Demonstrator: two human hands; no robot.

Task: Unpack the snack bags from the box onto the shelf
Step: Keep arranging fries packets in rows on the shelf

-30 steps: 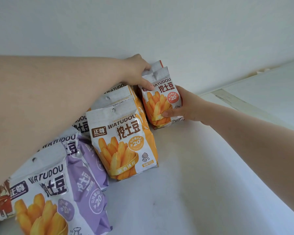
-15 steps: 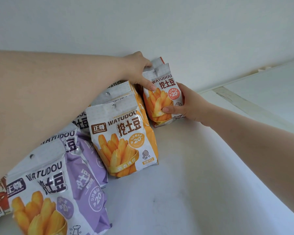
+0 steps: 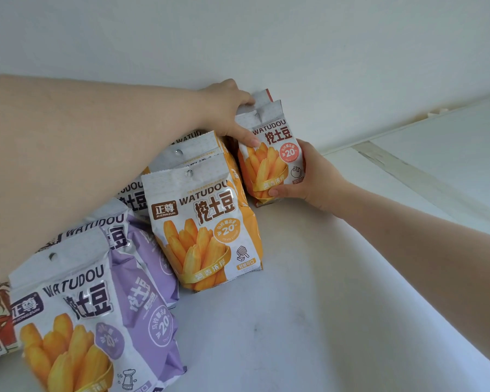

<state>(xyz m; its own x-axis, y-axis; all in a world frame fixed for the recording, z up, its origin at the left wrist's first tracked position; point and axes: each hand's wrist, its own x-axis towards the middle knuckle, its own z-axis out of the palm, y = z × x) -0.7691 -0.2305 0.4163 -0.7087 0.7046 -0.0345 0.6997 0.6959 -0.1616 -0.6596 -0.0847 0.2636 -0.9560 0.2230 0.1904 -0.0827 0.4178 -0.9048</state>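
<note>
Both the left hand and the right hand gripped the red-orange fries bag, upright on the white shelf

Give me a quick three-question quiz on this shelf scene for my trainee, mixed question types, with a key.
1. True or false: both hands are on the same snack bag.
2. Multiple choice: the side colour of the two nearest bags, at lower left, is A) green B) purple C) blue.
3. Fill in: the bag being held stands at the ___ of the shelf, by the wall.

Key
1. True. The left hand pinches the top of the red bag and the right hand grips its lower side.
2. B. The purple bags stand nearest; the orange bags stand behind them.
3. Back: the far end of the shelf.
</note>
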